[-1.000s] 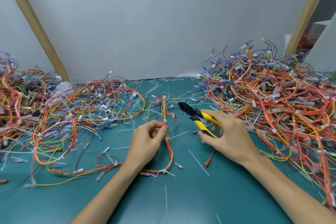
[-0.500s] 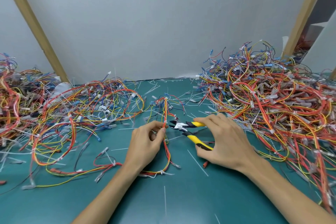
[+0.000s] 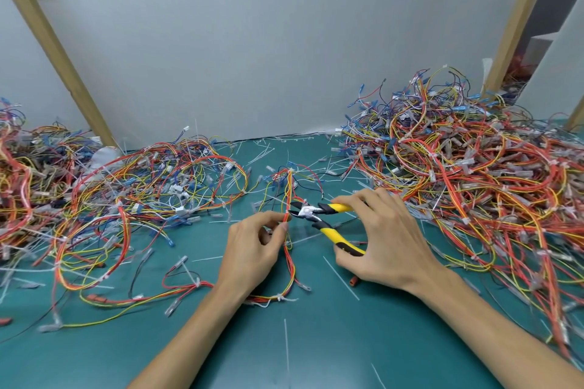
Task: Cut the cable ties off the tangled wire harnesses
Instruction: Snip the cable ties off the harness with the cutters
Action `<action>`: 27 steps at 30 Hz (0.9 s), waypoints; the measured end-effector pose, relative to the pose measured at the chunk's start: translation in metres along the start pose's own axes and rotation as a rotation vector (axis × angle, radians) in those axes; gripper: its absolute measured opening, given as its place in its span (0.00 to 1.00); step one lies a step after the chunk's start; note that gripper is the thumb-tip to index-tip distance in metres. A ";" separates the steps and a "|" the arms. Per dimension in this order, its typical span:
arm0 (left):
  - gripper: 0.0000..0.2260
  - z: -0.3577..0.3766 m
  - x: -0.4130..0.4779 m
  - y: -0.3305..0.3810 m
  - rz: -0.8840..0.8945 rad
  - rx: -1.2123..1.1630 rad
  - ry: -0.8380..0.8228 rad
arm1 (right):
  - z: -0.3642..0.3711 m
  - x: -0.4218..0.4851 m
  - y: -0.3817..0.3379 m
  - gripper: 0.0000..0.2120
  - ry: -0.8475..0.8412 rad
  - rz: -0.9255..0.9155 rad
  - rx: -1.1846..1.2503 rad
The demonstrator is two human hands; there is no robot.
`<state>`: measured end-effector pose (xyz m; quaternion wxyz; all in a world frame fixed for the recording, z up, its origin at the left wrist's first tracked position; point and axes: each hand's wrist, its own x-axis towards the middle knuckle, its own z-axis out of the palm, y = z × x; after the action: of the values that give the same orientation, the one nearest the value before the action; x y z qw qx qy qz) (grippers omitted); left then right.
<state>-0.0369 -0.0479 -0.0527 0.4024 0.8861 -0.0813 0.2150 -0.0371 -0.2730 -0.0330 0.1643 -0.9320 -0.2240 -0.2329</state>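
A red, orange and yellow wire harness (image 3: 289,262) lies looped on the green table in front of me. My left hand (image 3: 252,246) pinches its bundle between thumb and forefinger, just below a white cable tie (image 3: 287,211). My right hand (image 3: 376,240) grips yellow-handled side cutters (image 3: 325,221), handles spread apart. The cutter jaws point left and sit right at the tie on the bundle. Another white tie (image 3: 280,297) binds the harness near my left wrist.
A big tangled wire pile (image 3: 467,177) fills the right side; another wire pile (image 3: 110,199) spreads over the left. Cut tie scraps (image 3: 286,344) litter the green table (image 3: 316,357). A grey wall and slanted wooden posts (image 3: 57,50) stand behind.
My right hand swung the cutters leftward and down from mid-air until the jaws reached the tie on the bundle. My left hand kept its pinch on the harness, nearly still.
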 end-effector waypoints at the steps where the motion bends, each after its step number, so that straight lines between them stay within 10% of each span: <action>1: 0.04 0.000 0.000 0.000 0.003 0.001 0.002 | 0.000 0.000 0.000 0.28 -0.004 0.004 0.001; 27: 0.03 -0.003 -0.005 0.010 0.094 0.061 0.006 | 0.005 0.001 0.002 0.23 -0.087 -0.057 -0.024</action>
<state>-0.0453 -0.0527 -0.0462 0.3648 0.8926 -0.1148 0.2386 -0.0335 -0.2719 -0.0364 0.1366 -0.9363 -0.2546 -0.1996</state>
